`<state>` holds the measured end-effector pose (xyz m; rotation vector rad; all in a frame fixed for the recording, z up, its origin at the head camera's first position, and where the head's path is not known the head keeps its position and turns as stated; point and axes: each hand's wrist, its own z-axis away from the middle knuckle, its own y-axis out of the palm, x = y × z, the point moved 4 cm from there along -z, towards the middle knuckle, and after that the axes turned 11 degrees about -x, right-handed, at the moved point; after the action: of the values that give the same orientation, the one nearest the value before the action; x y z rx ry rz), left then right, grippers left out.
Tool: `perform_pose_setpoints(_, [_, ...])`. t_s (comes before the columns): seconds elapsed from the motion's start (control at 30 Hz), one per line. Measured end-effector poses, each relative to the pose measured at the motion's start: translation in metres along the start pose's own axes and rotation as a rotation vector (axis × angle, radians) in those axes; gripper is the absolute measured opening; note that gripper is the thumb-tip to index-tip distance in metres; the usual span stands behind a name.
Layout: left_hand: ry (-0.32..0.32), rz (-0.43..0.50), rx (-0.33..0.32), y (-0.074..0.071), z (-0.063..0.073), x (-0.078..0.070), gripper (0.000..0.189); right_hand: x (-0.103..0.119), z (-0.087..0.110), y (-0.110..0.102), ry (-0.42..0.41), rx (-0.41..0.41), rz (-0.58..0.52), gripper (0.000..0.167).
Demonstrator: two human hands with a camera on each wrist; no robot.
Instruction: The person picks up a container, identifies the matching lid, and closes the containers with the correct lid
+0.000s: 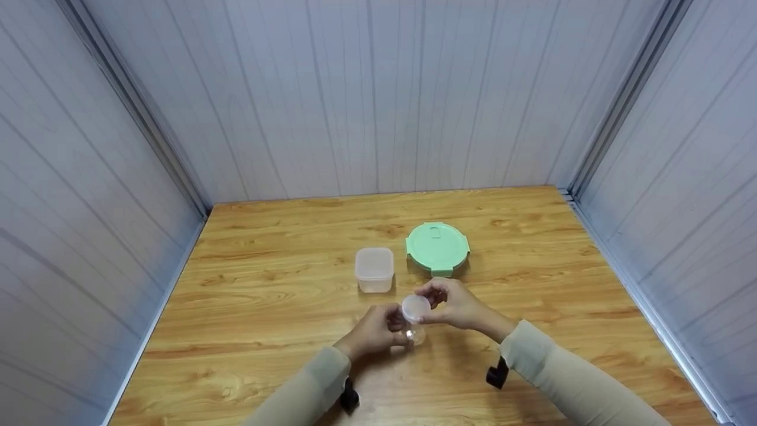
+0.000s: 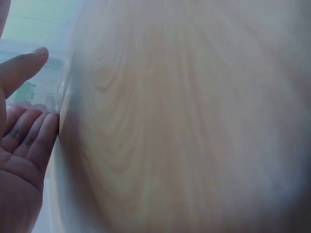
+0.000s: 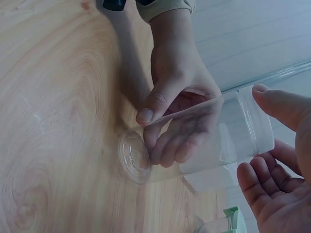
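A clear plastic jar (image 3: 199, 131) is held upright over the wooden table, its base close to the surface. My left hand (image 1: 374, 329) grips the jar's body from the left, with the thumb on one side and the fingers on the other in the right wrist view. On top of the jar sits a round translucent lid (image 1: 416, 308). Thumb and fingers of my right hand (image 1: 456, 305) pinch this lid at its rim. In the left wrist view, the left hand (image 2: 26, 136) and part of the jar show at the left edge.
Just beyond the hands stands a translucent square container (image 1: 375, 270). To its right is a round container with a light green clip lid (image 1: 437, 245). Pale panel walls (image 1: 378, 100) border the wooden table (image 1: 266, 331) at the back and both sides.
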<state>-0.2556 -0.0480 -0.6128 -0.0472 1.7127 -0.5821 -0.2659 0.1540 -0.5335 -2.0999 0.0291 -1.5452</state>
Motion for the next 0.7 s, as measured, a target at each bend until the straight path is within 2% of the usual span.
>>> perform_pose_setpoints(0.23, [-0.022,0.049,0.014,0.004,0.003,-0.002,0.044,0.002,-0.001,-0.003,0.046,0.018,0.038,0.048])
perform_pose_setpoints(0.43, [-0.041,0.060,0.019,0.005,0.003,-0.004,0.048,0.003,-0.003,-0.006,0.019,0.039,0.029,0.053])
perform_pose_setpoints(0.53, [-0.023,0.043,0.031,0.003,0.002,-0.005,0.052,0.004,-0.006,-0.010,0.005,0.028,0.009,0.052])
perform_pose_setpoints(0.7, [0.026,-0.027,0.053,-0.007,0.002,-0.008,0.057,0.005,-0.012,-0.027,0.006,-0.044,-0.014,0.042])
